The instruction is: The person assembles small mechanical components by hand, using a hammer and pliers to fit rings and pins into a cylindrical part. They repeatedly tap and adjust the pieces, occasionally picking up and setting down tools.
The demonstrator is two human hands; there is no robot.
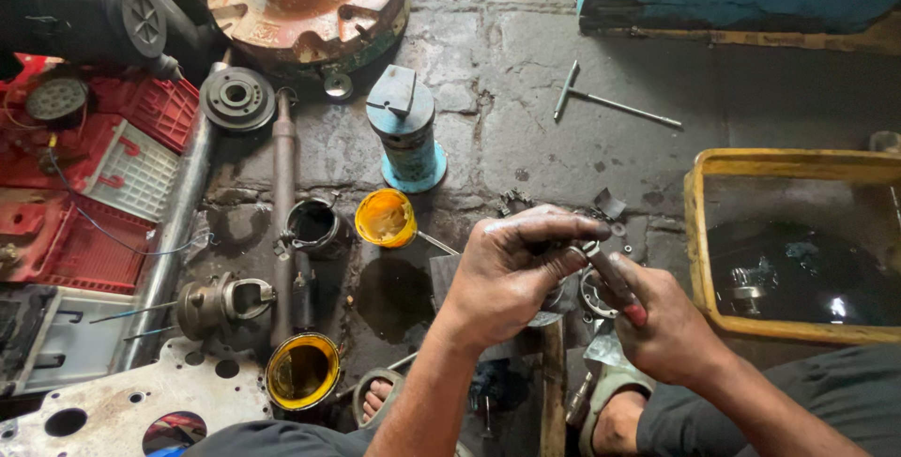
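A person seated on a stained concrete workshop floor (526, 91) works with 2 grease-blackened hands just left of a yellow tub (696, 232) of dark liquid. The left hand (511, 274) is curled around a small metal part that its fingers mostly hide. The right hand (662, 326) grips a red-handled tool (615, 279), whose metal tip meets that part. Left of the tub, beyond the hands, stand an open yellow grease tin (385, 218) and a blue cylindrical part (406, 133). A T-handle wrench (605, 99) lies above the tub. Farther left lie a long steel shaft (283, 194), a pulley wheel (236, 98), a rusted round housing (305, 2) and red plastic crates (150, 105).
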